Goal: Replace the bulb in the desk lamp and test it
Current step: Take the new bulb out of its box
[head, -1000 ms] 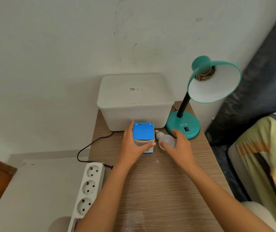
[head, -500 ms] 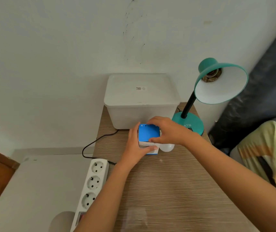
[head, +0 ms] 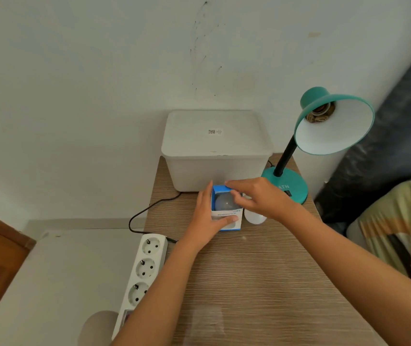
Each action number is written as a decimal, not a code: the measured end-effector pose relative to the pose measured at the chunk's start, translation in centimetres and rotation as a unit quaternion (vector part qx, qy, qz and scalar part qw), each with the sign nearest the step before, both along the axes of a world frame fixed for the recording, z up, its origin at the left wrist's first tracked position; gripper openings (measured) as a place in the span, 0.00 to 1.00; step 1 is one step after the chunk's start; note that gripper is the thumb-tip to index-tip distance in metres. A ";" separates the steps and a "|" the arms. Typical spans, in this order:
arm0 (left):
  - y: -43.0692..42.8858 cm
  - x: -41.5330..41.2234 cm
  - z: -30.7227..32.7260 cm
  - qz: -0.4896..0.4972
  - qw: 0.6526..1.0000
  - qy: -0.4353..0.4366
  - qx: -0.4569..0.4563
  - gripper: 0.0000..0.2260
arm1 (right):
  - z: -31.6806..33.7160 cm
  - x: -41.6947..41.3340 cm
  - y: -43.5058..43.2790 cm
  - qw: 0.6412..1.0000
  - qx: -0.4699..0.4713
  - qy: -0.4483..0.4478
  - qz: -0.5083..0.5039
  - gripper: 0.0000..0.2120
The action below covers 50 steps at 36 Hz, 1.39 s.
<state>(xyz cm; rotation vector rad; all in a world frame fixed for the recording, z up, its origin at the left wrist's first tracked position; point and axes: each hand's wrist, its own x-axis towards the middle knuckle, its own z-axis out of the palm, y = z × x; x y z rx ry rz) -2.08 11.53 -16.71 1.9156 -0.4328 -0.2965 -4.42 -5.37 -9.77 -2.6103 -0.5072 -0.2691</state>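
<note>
On the wooden desk (head: 261,283), the left hand (head: 205,221) grips a small blue-and-white cardboard bulb box (head: 226,219), while the right hand (head: 261,198) pinches its opened flap, exposing a round frosted bulb (head: 224,203); a loose white bulb (head: 254,217) lies just beside it.

Teal desk lamp (head: 324,126) with white inner shade and black neck; blue-and-white bulb box (head: 226,218); white storage bin (head: 214,151); white power strip (head: 144,268); wood-grain brown desk (head: 261,283).

Both hands on opened blue bulb box (head: 226,216), bulb (head: 224,203) inside.
</note>
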 end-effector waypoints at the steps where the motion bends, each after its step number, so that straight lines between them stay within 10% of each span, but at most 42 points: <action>1: 0.1 -0.1 -0.1 0.000 1.000 -0.003 0.006 0.46 | 0.1 0.1 0.0 0.999 0.043 -0.006 -0.024 0.14; 17: 0.1 -0.9 0.1 -0.008 1.000 -0.005 0.016 0.48 | 1.2 0.6 -0.9 0.941 0.270 0.016 -0.202 0.10; 23: 0.1 -0.9 0.0 -0.013 1.000 0.004 0.016 0.48 | 0.8 -1.5 -1.1 0.957 0.207 -0.036 -0.199 0.10; 30: 0.1 -0.9 0.3 -0.015 1.000 0.011 0.010 0.48 | 0.5 -1.3 1.1 0.991 0.064 0.111 -0.038 0.16; 38: 0.0 -0.8 0.7 -0.024 0.999 0.030 0.020 0.49 | 1.0 1.9 3.5 0.948 -0.110 0.299 -0.026 0.16; 50: -0.1 -0.8 1.0 -0.029 0.999 0.034 0.022 0.49 | 3.9 1.4 2.6 0.957 -0.091 0.269 -0.051 0.17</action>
